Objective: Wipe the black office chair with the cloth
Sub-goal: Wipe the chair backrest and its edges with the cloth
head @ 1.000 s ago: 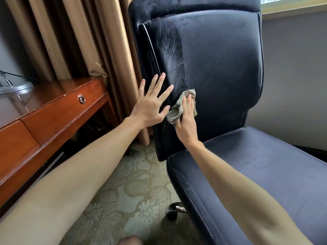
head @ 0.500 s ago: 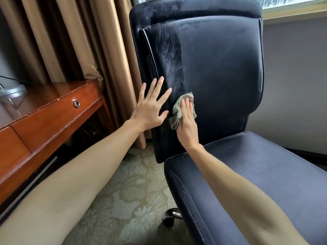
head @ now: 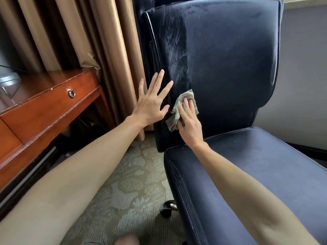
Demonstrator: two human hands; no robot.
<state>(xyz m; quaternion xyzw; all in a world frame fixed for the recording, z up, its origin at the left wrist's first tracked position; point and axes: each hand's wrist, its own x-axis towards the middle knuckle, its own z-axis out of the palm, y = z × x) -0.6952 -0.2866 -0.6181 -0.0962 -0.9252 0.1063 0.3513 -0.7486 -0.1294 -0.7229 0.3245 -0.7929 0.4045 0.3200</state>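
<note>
The black office chair (head: pixel 230 55) fills the right half of the view, its tall backrest facing me and its seat (head: pixel 256 174) below. A pale dusty streak runs down the backrest's left part. My right hand (head: pixel 190 121) presses a crumpled grey-green cloth (head: pixel 177 112) flat against the lower left of the backrest. My left hand (head: pixel 152 103) rests with fingers spread on the backrest's left edge, beside the cloth, holding nothing.
A reddish wooden desk (head: pixel 44 110) with a ring-pull drawer stands at left. Tan curtains (head: pixel 88 32) hang behind it and the chair. Patterned carpet (head: pixel 127 191) lies below, with a chair caster (head: pixel 168 208) on it. A grey wall is at right.
My right hand and the cloth have slid slightly down the backrest. The view has shifted a little; my left hand stays on the chair's edge.
</note>
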